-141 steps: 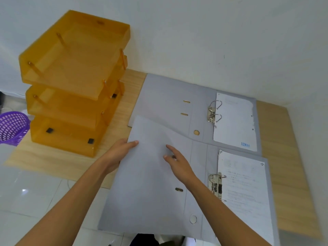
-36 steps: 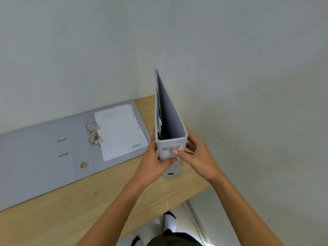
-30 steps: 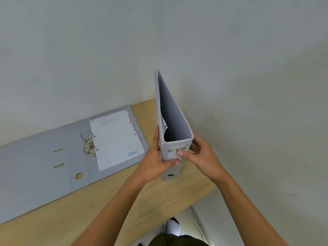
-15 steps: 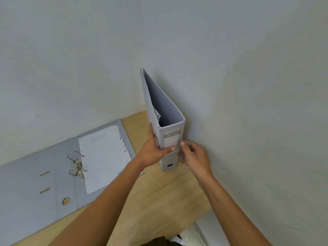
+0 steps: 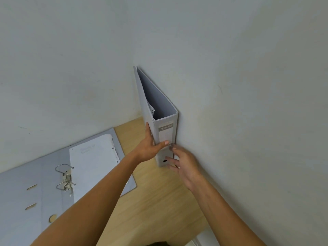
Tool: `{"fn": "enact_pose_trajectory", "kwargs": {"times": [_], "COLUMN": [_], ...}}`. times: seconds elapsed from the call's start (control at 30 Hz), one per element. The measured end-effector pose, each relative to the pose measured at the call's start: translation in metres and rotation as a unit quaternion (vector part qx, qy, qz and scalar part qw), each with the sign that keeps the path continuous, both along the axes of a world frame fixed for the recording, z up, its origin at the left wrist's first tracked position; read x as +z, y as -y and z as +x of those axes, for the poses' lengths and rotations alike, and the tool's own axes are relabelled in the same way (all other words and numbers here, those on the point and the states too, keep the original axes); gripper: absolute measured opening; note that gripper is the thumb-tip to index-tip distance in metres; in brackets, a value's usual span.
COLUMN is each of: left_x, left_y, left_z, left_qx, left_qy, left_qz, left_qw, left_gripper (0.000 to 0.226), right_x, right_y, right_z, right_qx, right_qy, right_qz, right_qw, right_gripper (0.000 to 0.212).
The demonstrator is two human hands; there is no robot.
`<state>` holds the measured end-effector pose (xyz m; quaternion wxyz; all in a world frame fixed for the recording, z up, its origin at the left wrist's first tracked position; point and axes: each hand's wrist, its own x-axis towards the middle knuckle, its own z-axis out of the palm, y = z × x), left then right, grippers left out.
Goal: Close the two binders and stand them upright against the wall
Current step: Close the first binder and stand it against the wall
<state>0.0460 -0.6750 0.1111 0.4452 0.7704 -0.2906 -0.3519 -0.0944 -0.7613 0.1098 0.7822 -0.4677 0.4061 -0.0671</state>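
Binders are the subject on this light wooden desk (image 5: 156, 201), set into the corner of two pale walls (image 5: 248, 86). One grey lever-arch binder (image 5: 21, 196) lies open and flat on the left of the desk, its far edge against the back wall; its cover spreads to the left edge of the view, with two slots and a round finger hole showing in the board. A sheet of white punched paper (image 5: 94, 167) rests on its right half, faint print at the top too small to read, and a pair of open metal rings (image 5: 64, 178) stands at the spine, just left of the paper.

A second grey binder (image 5: 158, 103) stands upright in the corner, closed, its right cover touching the right-hand wall and its spine facing the camera. The spine label (image 5: 166, 134) carries the word "Bantex" on a grey-brown band above a blank white panel; a dark finger hole sits lower on the spine. A corner of white paper (image 5: 151, 108) with a dark mark shows inside the top opening.

A person's left hand (image 5: 150, 148) grips this binder, fingers flat along the left cover and thumb pressed across the spine below the label. Beside it, the right hand (image 5: 184, 164) is loosely spread, blurred, fingertips at the lower spine next to the finger hole; whether they touch the binder cannot be told
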Motion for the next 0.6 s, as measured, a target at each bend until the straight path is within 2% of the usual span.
{"fn": "enact_pose_trajectory", "kwargs": {"times": [0.27, 0.6], "left_x": [-0.005, -0.017], "left_y": [0.003, 0.01], "left_z": [0.018, 0.021], "left_qx": [0.04, 0.095], "left_qy": [0.047, 0.087], "left_qz": [-0.011, -0.01], "left_qw": [0.998, 0.992], "left_gripper": [0.094, 0.083], "right_x": [0.0, -0.005], "right_y": [0.005, 0.009], "right_z": [0.026, 0.037], "right_qx": [0.025, 0.028], "right_qy": [0.007, 0.008], "right_qz": [0.012, 0.001], "right_qw": [1.0, 1.0], "right_gripper": [0.045, 0.048]}}
